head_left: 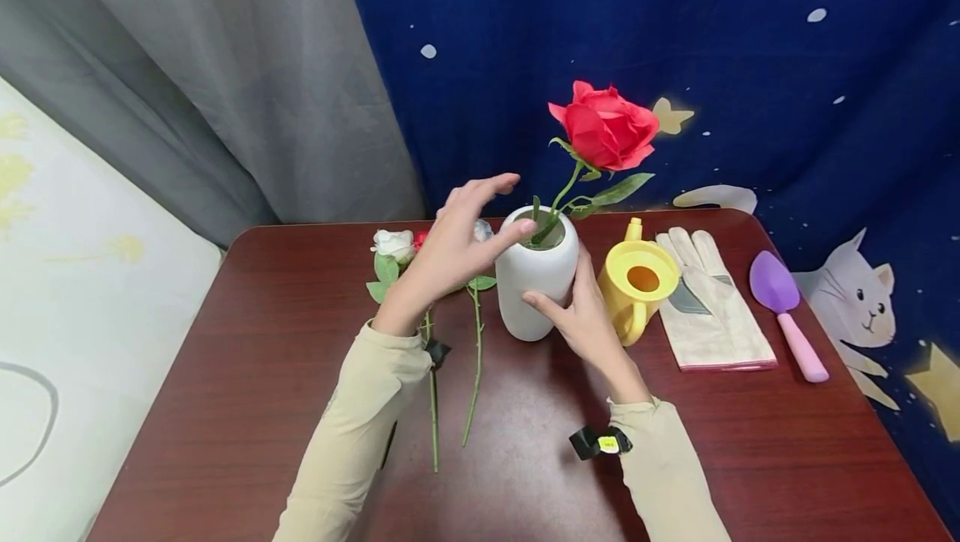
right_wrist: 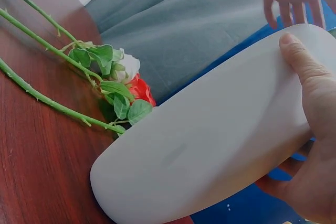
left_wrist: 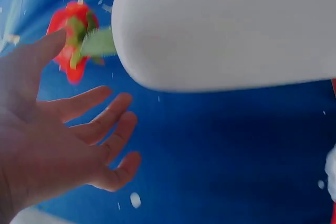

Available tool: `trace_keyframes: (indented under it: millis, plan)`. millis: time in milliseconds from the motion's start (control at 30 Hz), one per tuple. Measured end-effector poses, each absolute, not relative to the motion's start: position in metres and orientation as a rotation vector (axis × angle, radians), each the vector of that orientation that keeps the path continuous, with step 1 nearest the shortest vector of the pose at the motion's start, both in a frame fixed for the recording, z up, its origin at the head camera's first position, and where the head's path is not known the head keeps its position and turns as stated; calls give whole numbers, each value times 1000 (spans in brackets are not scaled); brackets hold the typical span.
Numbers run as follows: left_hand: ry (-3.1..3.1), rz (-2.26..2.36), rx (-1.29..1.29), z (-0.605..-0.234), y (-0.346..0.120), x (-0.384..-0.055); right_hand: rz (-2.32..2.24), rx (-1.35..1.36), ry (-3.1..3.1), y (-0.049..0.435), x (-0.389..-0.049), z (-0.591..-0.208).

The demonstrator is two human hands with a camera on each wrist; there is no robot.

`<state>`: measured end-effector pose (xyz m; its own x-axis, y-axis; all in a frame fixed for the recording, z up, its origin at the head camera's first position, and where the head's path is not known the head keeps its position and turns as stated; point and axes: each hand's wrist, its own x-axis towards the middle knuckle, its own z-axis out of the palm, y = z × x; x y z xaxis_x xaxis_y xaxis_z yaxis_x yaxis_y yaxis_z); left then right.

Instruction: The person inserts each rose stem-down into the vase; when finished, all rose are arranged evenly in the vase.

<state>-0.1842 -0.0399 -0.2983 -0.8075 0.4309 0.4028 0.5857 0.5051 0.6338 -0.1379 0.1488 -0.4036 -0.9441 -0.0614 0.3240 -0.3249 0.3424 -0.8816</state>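
A white vase (head_left: 528,296) stands upright on the table, and a red rose (head_left: 607,129) leans to the right out of its mouth. My right hand (head_left: 585,317) grips the vase's right side, thumb across the front; the right wrist view shows the thumb and fingers (right_wrist: 315,87) around its wall. My left hand (head_left: 461,242) is beside the vase's mouth, fingers spread and holding nothing, its thumb overlapping the rim in the head view. In the left wrist view the left hand (left_wrist: 68,145) has loosely bent, separated fingers, with the rose (left_wrist: 73,40) beyond its thumb.
Left of the vase lie more flowers, among them a white rose (head_left: 393,243) and a red one (right_wrist: 140,90), their stems toward the front. To the right are a yellow watering can (head_left: 618,292), work gloves (head_left: 708,317) and a purple trowel (head_left: 776,283) with a pink handle.
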Motion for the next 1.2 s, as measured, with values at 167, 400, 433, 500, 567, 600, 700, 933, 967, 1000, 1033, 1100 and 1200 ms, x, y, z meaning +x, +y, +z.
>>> trace_keyframes:
  millis: [167, 400, 433, 500, 567, 600, 700, 933, 967, 1000, 1033, 1100, 1200]
  plan:
    - [-2419, -1437, -705, -314, -75, -183, 1620, 346, -2347, 151, -144, -417]
    - [-2485, -1585, -318, -357, -137, -165, 1616, 354, -2360, 151, -144, -416]
    - [-2521, -1565, -249, -365, -145, -161, 1620, 352, -2364, 151, -144, -416]
    - [-2618, -1492, -126, -380, -159, -151, 1630, 346, -2367, 151, -144, -416]
    - [-2743, -1401, -32, -396, -170, -141, 1647, 342, -2364, 150, -143, -414]
    - [-2802, -1365, 0, -404, -173, -136, 1655, 342, -2363, 149, -141, -410]
    - [-2936, -1295, 36, -425, -178, -123, 1671, 342, -2361, 146, -133, -395]
    - [-3012, -1313, 119, -455, -172, -109, 1648, 348, -2385, 151, -139, -409]
    - [-3017, -1302, 130, -457, -172, -108, 1647, 348, -2384, 153, -142, -415]
    - [-3019, -1289, 139, -460, -171, -109, 1651, 349, -2383, 153, -142, -415]
    - [-3019, -1280, 150, -462, -170, -109, 1652, 348, -2382, 152, -142, -415]
    - [-3022, -1279, 186, -466, -168, -110, 1656, 353, -2377, 152, -142, -416]
    - [-3014, -1281, 232, -469, -163, -113, 1662, 353, -2371, 152, -142, -415]
